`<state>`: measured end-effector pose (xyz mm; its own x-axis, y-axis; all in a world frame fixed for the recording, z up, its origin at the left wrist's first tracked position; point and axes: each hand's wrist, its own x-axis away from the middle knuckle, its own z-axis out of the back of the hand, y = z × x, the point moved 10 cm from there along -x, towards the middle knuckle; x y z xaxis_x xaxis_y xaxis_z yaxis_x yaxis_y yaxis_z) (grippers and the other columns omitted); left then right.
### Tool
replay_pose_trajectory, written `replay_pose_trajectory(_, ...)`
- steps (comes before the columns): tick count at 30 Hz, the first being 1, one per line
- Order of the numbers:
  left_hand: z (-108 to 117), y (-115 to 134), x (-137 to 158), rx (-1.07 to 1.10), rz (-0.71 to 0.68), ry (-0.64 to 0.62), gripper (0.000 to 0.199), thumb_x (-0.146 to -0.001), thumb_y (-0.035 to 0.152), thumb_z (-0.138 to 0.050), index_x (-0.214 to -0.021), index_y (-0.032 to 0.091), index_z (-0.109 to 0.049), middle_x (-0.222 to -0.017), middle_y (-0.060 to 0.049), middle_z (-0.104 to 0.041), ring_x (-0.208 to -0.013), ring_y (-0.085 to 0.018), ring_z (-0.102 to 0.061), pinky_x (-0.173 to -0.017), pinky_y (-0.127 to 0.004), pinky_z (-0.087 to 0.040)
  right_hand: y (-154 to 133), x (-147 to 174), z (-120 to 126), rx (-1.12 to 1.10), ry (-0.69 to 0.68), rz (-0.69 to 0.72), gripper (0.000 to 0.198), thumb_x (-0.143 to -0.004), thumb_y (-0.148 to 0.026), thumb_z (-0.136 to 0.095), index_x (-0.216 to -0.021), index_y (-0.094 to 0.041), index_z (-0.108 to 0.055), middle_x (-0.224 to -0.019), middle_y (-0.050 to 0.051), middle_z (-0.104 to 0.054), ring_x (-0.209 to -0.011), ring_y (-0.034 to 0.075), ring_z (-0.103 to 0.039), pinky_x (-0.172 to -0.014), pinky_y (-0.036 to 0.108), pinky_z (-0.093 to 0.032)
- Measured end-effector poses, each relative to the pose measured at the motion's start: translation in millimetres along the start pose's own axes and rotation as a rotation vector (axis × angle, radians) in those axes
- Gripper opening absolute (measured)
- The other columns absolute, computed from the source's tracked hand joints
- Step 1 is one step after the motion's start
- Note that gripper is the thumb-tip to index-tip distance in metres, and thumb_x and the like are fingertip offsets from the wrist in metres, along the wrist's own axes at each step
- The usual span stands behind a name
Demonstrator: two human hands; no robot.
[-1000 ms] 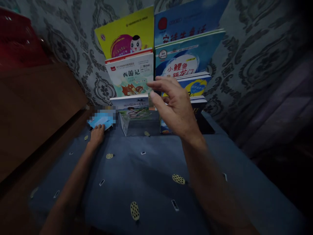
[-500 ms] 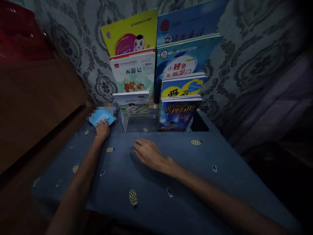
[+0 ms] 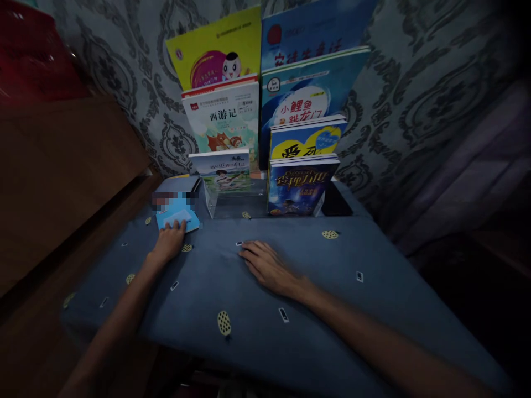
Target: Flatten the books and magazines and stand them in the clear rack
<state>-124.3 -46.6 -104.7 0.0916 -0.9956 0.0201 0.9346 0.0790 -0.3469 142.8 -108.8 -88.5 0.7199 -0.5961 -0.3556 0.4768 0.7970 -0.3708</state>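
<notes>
My left hand point(image 3: 169, 241) is at the near edge of a light-blue book point(image 3: 189, 214), its fingers on the cover. Part of that cover is blurred into blocks. Just behind it lies a grey-covered book point(image 3: 176, 184), partly covered by the blue one. My right hand point(image 3: 269, 268) is held low over the tablecloth point(image 3: 307, 354), palm down, fingers stretched out, with nothing in it.
A clear acrylic stand point(image 3: 232, 205) at the back holds several upright books, among them a white-green one point(image 3: 224, 119) and a dark-blue one point(image 3: 296, 190). A flat black object point(image 3: 337, 202) lies right of it. Brown furniture point(image 3: 62, 182) stands on the left.
My left hand has drawn the blue book towards me, uncovering the grey book behind it. My right hand has shifted slightly right and nearer. The view has tilted a little.
</notes>
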Motion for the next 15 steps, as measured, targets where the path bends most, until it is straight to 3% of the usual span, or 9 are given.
replay_pose_trajectory(5,-16.1,-3.4,31.9,0.116,-0.124,-0.143,0.065,-0.093,0.022,-0.043,-0.156,0.031,-0.033,-0.158,-0.013,-0.04,-0.141,-0.035,-0.044,-0.106,-0.048,-0.044,1.5,0.6,-2.7,-0.016,0.013,0.012,0.029,-0.098,-0.015,-0.047,-0.118,-0.019,-0.068,-0.127,0.014,-0.066,-0.122,0.028,-0.06,-0.104,0.055,-0.05)
replay_pose_trajectory(9,-15.5,-11.7,17.0,0.363,-0.313,-0.218,0.067,-0.092,0.047,-0.051,-0.155,0.031,-0.036,-0.16,-0.005,-0.04,-0.146,-0.026,-0.039,-0.117,-0.037,-0.035,1.6,0.0,-2.7,-0.013,0.003,0.005,0.029,-0.097,-0.015,-0.049,-0.118,-0.017,-0.068,-0.127,0.015,-0.066,-0.122,0.029,-0.06,-0.105,0.054,-0.05)
replay_pose_trajectory(11,-11.0,-29.5,-9.5,0.384,-0.21,-0.16,0.066,-0.093,0.05,-0.048,-0.153,0.024,-0.039,-0.159,-0.008,-0.042,-0.146,-0.026,-0.039,-0.117,-0.037,-0.034,1.0,-0.2,-0.6,-0.011,0.006,0.002,0.028,-0.097,-0.015,-0.049,-0.118,-0.018,-0.068,-0.127,0.015,-0.066,-0.121,0.029,-0.06,-0.104,0.054,-0.051)
replay_pose_trajectory(13,-6.4,-55.7,-35.5,0.366,0.048,-0.049,0.061,-0.096,0.05,-0.044,-0.15,0.023,-0.042,-0.156,-0.01,-0.046,-0.141,-0.027,-0.046,-0.112,-0.039,-0.039,0.7,-0.2,0.6,-0.01,0.004,0.002,0.028,-0.098,-0.015,-0.049,-0.118,-0.017,-0.068,-0.127,0.015,-0.066,-0.121,0.029,-0.06,-0.103,0.054,-0.051)
replay_pose_trajectory(15,-7.2,-61.8,-50.8,0.352,0.169,0.001,0.058,-0.1,0.047,-0.036,-0.15,0.018,-0.041,-0.152,-0.016,-0.048,-0.137,-0.032,-0.049,-0.109,-0.044,-0.042,1.4,-0.1,0.5,-0.014,0.001,0.003,0.028,-0.098,-0.016,-0.049,-0.118,-0.016,-0.068,-0.128,0.016,-0.066,-0.121,0.029,-0.06,-0.104,0.053,-0.05)
